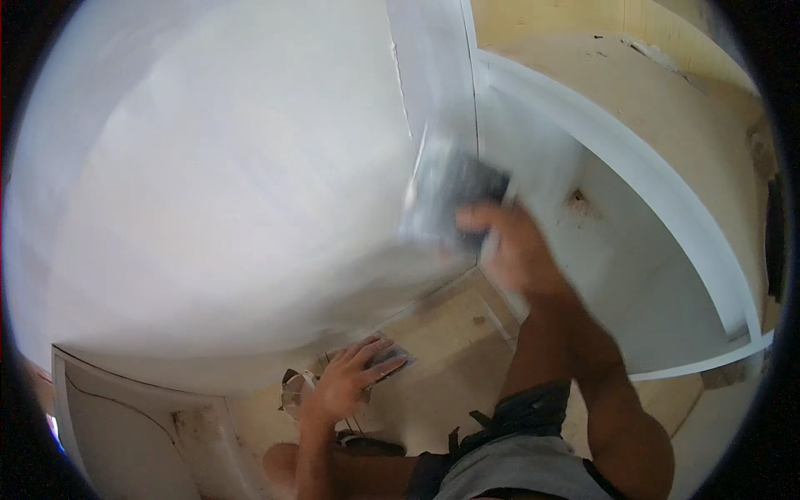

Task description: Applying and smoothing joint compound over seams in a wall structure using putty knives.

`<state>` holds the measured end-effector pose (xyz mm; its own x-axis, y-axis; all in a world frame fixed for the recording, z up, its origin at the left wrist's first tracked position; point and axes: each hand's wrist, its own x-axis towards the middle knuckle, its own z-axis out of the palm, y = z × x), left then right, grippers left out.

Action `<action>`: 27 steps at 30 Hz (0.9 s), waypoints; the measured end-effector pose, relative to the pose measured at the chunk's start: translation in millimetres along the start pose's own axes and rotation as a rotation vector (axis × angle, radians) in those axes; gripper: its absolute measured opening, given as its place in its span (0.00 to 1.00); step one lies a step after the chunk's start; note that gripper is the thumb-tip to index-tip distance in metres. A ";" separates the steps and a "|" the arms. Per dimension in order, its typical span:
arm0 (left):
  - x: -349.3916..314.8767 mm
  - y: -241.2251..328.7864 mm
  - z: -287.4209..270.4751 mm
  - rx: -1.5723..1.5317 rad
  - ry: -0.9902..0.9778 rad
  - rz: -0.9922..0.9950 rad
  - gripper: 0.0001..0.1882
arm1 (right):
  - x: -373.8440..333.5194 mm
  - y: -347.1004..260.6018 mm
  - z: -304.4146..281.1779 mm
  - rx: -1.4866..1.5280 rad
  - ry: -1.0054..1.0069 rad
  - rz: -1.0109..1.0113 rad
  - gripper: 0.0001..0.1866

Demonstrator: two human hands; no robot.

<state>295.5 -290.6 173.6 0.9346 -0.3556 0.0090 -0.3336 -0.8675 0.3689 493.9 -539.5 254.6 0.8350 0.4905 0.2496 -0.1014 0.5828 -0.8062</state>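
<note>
My right hand (518, 250) is raised in front of me and closed round a wide putty knife (446, 187), blurred by motion. The blade lies at the white wall (225, 183), beside a raised ridge of filler (398, 79) that runs down the surface. Lower down, my left hand (350, 379) has its fingers and thumb over a small flat grey piece (390, 358), perhaps a second blade; its kind does not show clearly.
White-framed shelving (617, 125) with a curved edge stands to the right, with a beige board (692, 133) on top. A low white-edged compartment (125, 417) is at lower left. Beside my left hand, a tangled brown-and-white item (293, 390) lies on the beige floor (442, 400).
</note>
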 end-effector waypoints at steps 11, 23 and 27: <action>18.3 14.9 12.5 0.035 0.045 -0.036 0.40 | 203.1 -127.8 24.8 -1.654 0.388 -1.426 0.20; 14.5 16.6 13.7 0.013 0.025 -0.094 0.44 | 197.0 -148.3 23.9 -1.607 0.225 -1.465 0.18; 13.7 16.8 18.9 0.019 0.055 -0.093 0.43 | 204.1 -116.4 2.2 -1.588 0.190 -1.471 0.20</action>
<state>300.4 -316.7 162.4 0.9668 -0.2542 0.0271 -0.2472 -0.9024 0.3529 675.0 -505.7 400.6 -0.0874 0.2042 0.9750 0.8144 -0.5490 0.1880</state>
